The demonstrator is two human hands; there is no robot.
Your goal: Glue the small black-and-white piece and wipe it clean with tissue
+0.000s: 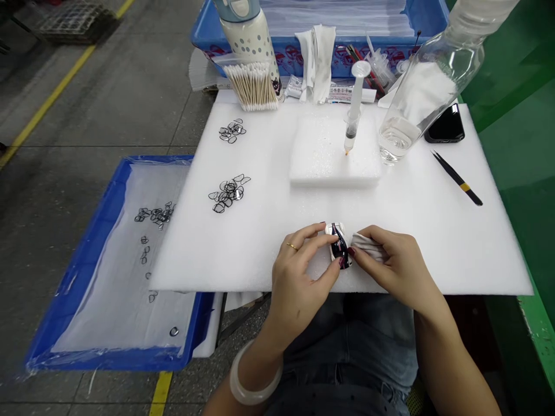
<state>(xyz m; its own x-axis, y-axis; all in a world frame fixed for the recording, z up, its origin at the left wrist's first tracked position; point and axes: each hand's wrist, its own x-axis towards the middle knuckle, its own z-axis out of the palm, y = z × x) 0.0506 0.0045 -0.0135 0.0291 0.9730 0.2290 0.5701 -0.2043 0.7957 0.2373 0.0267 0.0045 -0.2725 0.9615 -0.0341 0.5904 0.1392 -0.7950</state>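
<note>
My left hand [299,274] grips a small rounded piece [340,248], white with a dark bottle-shaped design, by its edges just above the white foam sheet [269,237]. A folded white cloth [368,246] is pinched in my right hand [399,268], whose thumb is at the piece's right edge. Beyond them a foam block [333,170] carries a syringe [355,107] standing tip down, with grey matter inside. Two heaps of thin black rings, a nearer heap [228,193] and a farther heap [232,131], lie to the left.
Black tweezers [457,178], a phone [446,126] and a clear bottle with liquid [396,141] are at the right. Cotton swabs [254,86], a dotted flask [249,43] and a blue bin [281,49] stand behind. A blue tray [87,242] of rings is lower left.
</note>
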